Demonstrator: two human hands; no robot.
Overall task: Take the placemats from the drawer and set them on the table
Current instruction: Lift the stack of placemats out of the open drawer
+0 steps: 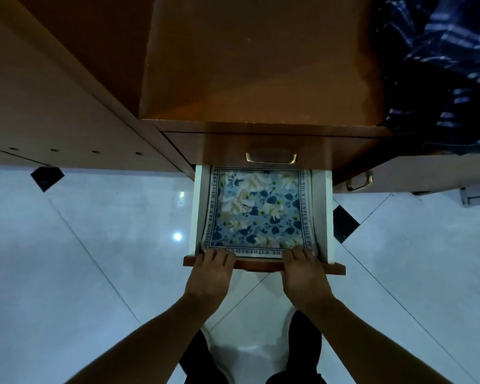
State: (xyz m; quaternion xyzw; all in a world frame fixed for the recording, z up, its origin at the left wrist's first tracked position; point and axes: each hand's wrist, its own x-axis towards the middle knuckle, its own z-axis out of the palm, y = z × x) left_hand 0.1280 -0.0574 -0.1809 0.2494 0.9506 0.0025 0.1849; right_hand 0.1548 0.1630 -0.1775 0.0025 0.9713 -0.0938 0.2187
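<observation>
A white-lined drawer (329,214) with a brown wooden front stands pulled out below a wooden cabinet. Inside lies a blue floral placemat (257,210) with a white lettered border, filling the drawer's floor. My left hand (212,268) reaches over the drawer's front edge, its fingers curled onto the mat's near left corner. My right hand (302,268) does the same at the near right corner. The fingertips of both hands are tucked at the mat's near edge; whether more mats lie under the top one is hidden.
Above the open drawer sits a shut drawer with a brass handle (271,157). The cabinet's top (258,65) is bare wood. Dark blue striped cloth (444,70) lies at the top right. A second brass handle (359,182) is at the right. Glossy white floor tiles surround my feet.
</observation>
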